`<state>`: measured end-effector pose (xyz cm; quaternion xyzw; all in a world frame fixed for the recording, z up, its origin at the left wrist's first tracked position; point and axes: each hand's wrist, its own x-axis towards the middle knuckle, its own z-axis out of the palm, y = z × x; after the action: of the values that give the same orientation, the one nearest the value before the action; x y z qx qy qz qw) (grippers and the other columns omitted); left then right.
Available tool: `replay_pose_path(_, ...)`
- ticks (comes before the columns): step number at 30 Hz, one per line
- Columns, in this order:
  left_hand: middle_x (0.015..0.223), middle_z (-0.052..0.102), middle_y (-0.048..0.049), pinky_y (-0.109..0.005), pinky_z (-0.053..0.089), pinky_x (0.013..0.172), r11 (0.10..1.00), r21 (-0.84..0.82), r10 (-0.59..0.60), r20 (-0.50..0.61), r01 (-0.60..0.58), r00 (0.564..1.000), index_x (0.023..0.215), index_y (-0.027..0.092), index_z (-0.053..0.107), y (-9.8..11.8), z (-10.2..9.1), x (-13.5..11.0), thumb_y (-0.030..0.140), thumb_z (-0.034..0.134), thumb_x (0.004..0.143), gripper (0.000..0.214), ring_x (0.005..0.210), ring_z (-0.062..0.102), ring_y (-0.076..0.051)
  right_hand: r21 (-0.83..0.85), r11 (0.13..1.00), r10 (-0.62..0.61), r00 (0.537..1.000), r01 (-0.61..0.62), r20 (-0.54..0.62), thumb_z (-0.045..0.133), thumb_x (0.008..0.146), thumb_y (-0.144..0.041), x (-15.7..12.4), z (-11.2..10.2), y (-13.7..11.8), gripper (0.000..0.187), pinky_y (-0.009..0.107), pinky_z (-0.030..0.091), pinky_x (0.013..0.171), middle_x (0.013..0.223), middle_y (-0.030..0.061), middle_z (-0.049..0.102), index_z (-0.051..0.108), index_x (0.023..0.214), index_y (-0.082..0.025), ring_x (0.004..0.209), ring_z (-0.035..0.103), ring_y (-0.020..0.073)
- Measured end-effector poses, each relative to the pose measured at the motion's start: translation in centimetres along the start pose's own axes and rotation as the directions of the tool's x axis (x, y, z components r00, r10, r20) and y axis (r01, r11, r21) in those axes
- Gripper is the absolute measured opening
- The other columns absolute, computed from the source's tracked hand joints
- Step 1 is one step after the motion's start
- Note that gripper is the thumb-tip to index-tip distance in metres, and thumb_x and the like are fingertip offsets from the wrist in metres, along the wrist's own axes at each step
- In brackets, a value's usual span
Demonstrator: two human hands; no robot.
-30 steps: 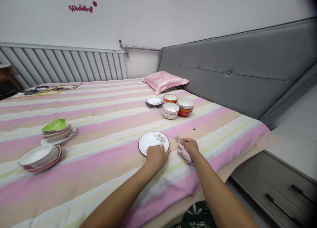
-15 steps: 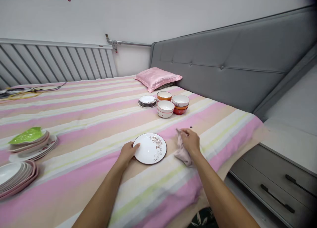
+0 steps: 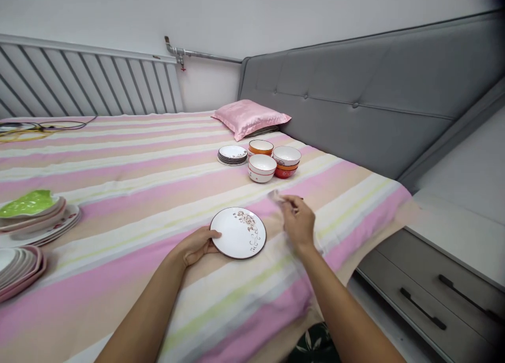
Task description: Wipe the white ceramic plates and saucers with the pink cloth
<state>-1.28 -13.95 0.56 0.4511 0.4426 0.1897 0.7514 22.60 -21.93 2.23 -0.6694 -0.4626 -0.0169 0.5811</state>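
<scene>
A white plate point(image 3: 232, 234) with a dark rim and a brown flower print is gripped at its left edge by my left hand point(image 3: 199, 245), thumb on top and fingers underneath. To the right of the plate, my right hand point(image 3: 299, 221) is closed on a pale pinkish cloth point(image 3: 276, 196), which is blurred and mostly hidden by the hand. The cloth and the plate are apart. Beyond them stand stacked bowls, among them a white bowl point(image 3: 262, 168), and a pile of small plates point(image 3: 232, 155) with dark rims.
Striped bedding point(image 3: 130, 194) covers the bed. At the left lie a green leaf-shaped dish point(image 3: 29, 202) on stacked plates and a pile of white dishes point(image 3: 16, 271). A pink pillow point(image 3: 252, 118) rests by the grey headboard point(image 3: 335, 84). A drawer cabinet point(image 3: 430, 284) stands at the right.
My right hand has moved slightly left with the cloth, which no longer hangs down below it. The plate has turned a little in my left hand. The view has tilted down and shifted right.
</scene>
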Motion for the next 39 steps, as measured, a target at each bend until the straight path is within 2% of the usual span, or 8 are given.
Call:
replay_pose_path(2, 0.103, 0.065, -0.0155, -0.038, 0.051, 0.083, 0.997, -0.068, 0.04, 0.011, -0.039, 0.999, 0.109, 0.009, 0.053, -0.5, 0.4, -0.3, 0.016, 0.061, 0.068, 0.043, 0.093, 0.062, -0.025, -0.015, 0.983, 0.182, 0.978, -0.181, 0.105, 0.045, 0.076, -0.024, -1.7, 1.6, 1.6, 0.021, 0.029, 0.044, 0.069, 0.081, 0.0049, 0.066, 0.063, 0.086, -0.018, 0.072, 0.057, 0.0177)
replay_pose_path(4, 0.108, 0.063, -0.0157, -0.039, 0.05, 0.083, 0.99, -0.094, 0.108, -0.019, -0.109, 0.994, 0.111, 0.01, 0.053, -1.0, 1.0, -0.5, 0.018, 0.06, 0.07, 0.042, 0.097, 0.06, -0.026, -0.048, 0.964, 0.267, 0.954, -0.263, 0.133, 0.046, 0.074, -0.025, -2.7, 2.4, 2.2, 0.021, 0.03, 0.044, 0.07, 0.081, 0.0055, 0.066, 0.064, 0.083, -0.018, 0.072, 0.057, 0.0189)
replay_pose_path(7, 0.117, 0.059, -0.0144, -0.04, 0.05, 0.083, 0.966, -0.104, 0.231, -0.069, -0.237, 0.971, 0.116, 0.014, 0.05, -1.7, 2.2, -0.9, 0.023, 0.058, 0.074, 0.044, 0.101, 0.058, -0.027, -0.078, 0.983, 0.175, 0.976, -0.166, 0.126, 0.045, 0.074, -0.023, -3.3, 2.6, 1.7, 0.022, 0.031, 0.043, 0.074, 0.086, 0.0066, 0.065, 0.063, 0.085, -0.018, 0.078, 0.056, 0.0196)
replay_pose_path(10, 0.127, 0.052, -0.0123, -0.04, 0.048, 0.086, 0.935, -0.148, 0.323, -0.03, -0.324, 0.946, 0.125, 0.019, 0.042, -2.0, 3.6, -1.1, 0.027, 0.058, 0.076, 0.052, 0.107, 0.054, -0.027, -0.092, 0.996, 0.035, 0.987, -0.02, 0.16, 0.043, 0.076, -0.02, -3.6, 2.6, 1.1, 0.023, 0.033, 0.042, 0.078, 0.09, 0.0079, 0.062, 0.061, 0.089, -0.018, 0.085, 0.055, 0.0201)
replay_pose_path(17, 0.134, 0.044, -0.0084, -0.04, 0.043, 0.092, 0.946, -0.173, 0.297, 0.112, -0.275, 0.948, 0.129, 0.025, 0.037, -2.8, 4.9, -1.5, 0.024, 0.058, 0.077, 0.056, 0.115, 0.048, -0.026, -0.203, 0.974, -0.062, 0.978, 0.102, 0.198, 0.042, 0.078, -0.017, -5.1, 4.0, 1.7, 0.027, 0.041, 0.04, 0.086, 0.099, 0.0104, 0.06, 0.061, 0.097, -0.017, 0.096, 0.051, 0.0239)
replay_pose_path(25, 0.13, 0.048, -0.0103, -0.042, 0.04, 0.093, 0.95, -0.113, 0.308, 0.207, -0.29, 0.929, 0.13, 0.023, 0.037, -2.8, 5.1, -1.8, 0.021, 0.062, 0.073, 0.062, 0.116, 0.045, -0.029, -0.116, 0.963, -0.201, 0.935, 0.243, 0.291, 0.034, 0.084, -0.017, -5.0, 4.5, 1.0, 0.041, 0.043, 0.036, 0.097, 0.122, 0.0121, 0.051, 0.05, 0.121, -0.015, 0.115, 0.044, 0.0236)
replay_pose_path(31, 0.128, 0.051, -0.0117, -0.039, 0.04, 0.092, 0.938, -0.119, 0.346, 0.247, -0.327, 0.905, 0.132, 0.02, 0.036, -3.0, 5.1, -1.7, 0.02, 0.064, 0.073, 0.066, 0.119, 0.042, -0.03, 0.014, 0.925, -0.35, 0.835, 0.38, 0.426, 0.031, 0.086, -0.015, -5.2, 4.0, -0.9, 0.047, 0.045, 0.028, 0.105, 0.14, 0.0074, 0.033, 0.036, 0.132, -0.017, 0.13, 0.027, 0.0204)
replay_pose_path(39, 0.118, 0.057, -0.0081, -0.033, 0.042, 0.087, 0.924, -0.118, 0.382, 0.221, -0.364, 0.897, 0.131, 0.022, 0.036, -3.2, 5.0, -1.4, 0.016, 0.067, 0.07, 0.069, 0.108, 0.05, -0.025, 0.193, 0.843, -0.519, 0.669, 0.501, 0.531, 0.033, 0.084, -0.01, -5.6, 3.4, -2.1, 0.047, 0.038, 0.031, 0.104, 0.137, 0.0068, 0.038, 0.04, 0.131, -0.016, 0.128, 0.031, 0.0165)
